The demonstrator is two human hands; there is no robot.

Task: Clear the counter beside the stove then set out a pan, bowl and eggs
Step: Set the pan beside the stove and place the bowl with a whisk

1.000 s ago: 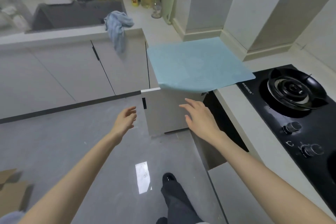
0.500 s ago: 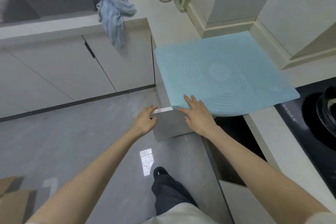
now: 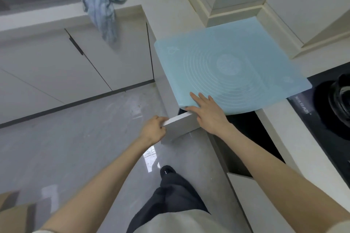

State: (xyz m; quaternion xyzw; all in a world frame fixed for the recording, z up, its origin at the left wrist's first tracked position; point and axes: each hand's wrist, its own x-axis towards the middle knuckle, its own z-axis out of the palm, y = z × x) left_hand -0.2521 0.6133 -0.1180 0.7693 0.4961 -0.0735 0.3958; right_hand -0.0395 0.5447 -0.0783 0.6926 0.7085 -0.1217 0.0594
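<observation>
Two hands work at the near edge of the desk (image 3: 166, 11). The left hand (image 3: 153, 130) curls its fingers (image 3: 161, 119) over the top edge of a white cabinet panel (image 3: 178, 128) that stands open just below the right fingers. From this angle I cannot say whether it is a door or a drawer front. I judge the grip is there to swing the panel and reach the dark cupboard behind it, perhaps for the pan or bowl. I see neither of these, nor any eggs.

The right hand (image 3: 208, 113) lies flat, its fingers (image 3: 197, 99) straight and spread, pressing the near corner of the blue mat (image 3: 227, 70). The mat spreads away beyond the fingertips and overhangs the desk's front edge. It covers the spot beside the stove (image 3: 331, 100), off to the right of the fingers, so I read the press as readiness to slide it off. A blue cloth (image 3: 102, 5) hangs over the desk edge well beyond the left fingers.
</observation>
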